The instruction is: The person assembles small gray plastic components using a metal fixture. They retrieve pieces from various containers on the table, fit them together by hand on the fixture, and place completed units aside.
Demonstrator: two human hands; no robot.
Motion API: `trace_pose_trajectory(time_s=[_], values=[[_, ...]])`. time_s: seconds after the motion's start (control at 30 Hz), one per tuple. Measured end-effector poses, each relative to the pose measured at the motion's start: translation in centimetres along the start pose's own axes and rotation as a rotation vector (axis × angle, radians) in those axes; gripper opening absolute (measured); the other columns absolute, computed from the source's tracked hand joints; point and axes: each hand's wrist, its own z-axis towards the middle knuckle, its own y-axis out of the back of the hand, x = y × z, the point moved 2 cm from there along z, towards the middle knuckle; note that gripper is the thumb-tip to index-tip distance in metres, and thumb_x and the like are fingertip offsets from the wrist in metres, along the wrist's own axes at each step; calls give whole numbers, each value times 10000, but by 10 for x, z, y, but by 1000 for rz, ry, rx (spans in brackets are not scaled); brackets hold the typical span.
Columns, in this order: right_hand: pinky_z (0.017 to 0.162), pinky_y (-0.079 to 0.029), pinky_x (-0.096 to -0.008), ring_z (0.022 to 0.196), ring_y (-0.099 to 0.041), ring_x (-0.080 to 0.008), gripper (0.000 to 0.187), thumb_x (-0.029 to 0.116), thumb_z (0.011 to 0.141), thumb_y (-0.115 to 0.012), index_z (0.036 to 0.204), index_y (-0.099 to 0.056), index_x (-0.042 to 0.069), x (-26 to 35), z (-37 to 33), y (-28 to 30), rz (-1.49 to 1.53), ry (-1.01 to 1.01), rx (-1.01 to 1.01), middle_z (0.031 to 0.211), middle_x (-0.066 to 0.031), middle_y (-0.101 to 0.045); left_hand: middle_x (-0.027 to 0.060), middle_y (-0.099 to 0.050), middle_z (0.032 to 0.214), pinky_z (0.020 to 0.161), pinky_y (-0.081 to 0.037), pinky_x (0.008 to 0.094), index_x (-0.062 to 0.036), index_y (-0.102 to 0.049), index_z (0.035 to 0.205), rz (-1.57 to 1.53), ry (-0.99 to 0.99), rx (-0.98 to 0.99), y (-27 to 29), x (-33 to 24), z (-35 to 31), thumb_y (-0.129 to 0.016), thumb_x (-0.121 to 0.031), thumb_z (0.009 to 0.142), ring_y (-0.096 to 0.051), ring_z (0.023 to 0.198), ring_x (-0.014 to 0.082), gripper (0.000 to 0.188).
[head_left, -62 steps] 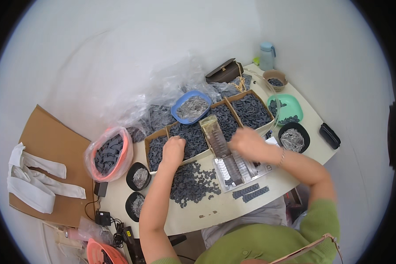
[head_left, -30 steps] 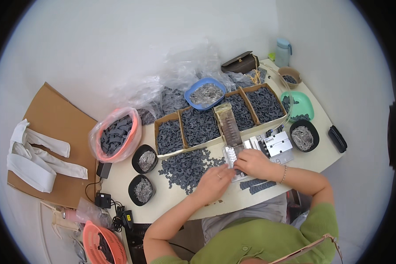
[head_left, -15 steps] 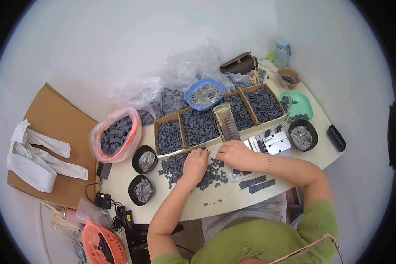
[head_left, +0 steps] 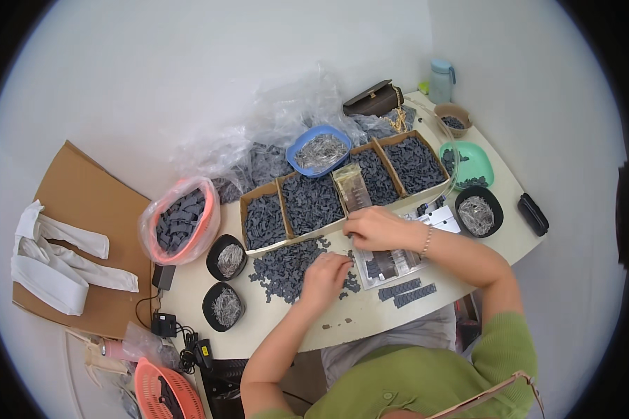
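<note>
The left hand (head_left: 323, 283) is at the right border of the pile (head_left: 283, 269) of small dark pieces, near the left edge of the fixture (head_left: 400, 268), with its fingers bent and their tips close together, but I cannot tell whether a piece is between them. The right hand (head_left: 379, 229) is over the upper part of the fixture, its fingers curled and pointing to the left, and what they may grip is also hidden. The pile lies on the table (head_left: 370, 325) before the cardboard compartments (head_left: 390, 167), while two dark strips (head_left: 400, 290) lie just below the fixture.
</note>
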Motion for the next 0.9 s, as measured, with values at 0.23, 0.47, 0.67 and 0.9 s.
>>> trace_pose_trajectory(time_s=[0.23, 0.47, 0.67, 0.9], values=[[718, -509, -413, 820, -631, -327, 127, 90, 809, -625, 916, -658, 30, -8, -47, 9, 78, -52, -26, 874, -119, -638, 55, -600, 602, 480, -478, 338, -96, -687, 903, 260, -172, -1, -39, -15, 0, -674, -159, 827, -593, 508, 225, 100], [697, -508, -378, 827, -606, -268, 116, 116, 790, -637, 888, -630, 55, -2, -57, -11, -42, 36, -157, 855, -80, -589, 45, -551, 498, 408, -448, 335, -160, -686, 1111, 260, -146, 125, -23, -9, -10, -650, -216, 847, -553, 409, 210, 272], [666, -506, -351, 782, -584, -236, 177, 114, 716, -604, 876, -621, 40, 7, -63, -18, -253, 193, -167, 816, -67, -555, 55, -590, 576, 465, -473, 367, -142, -698, 997, 184, -125, 175, -13, -12, -2, -641, -188, 835, -579, 486, 225, 178], [722, -481, -331, 786, -576, -217, 133, 117, 713, -597, 819, -636, 47, 27, -66, -8, -355, 212, -91, 817, -50, -574, 89, -619, 813, 698, -505, 350, -38, -665, 841, 335, -107, 82, 0, 46, 17, -646, -66, 735, -611, 824, 274, 112]])
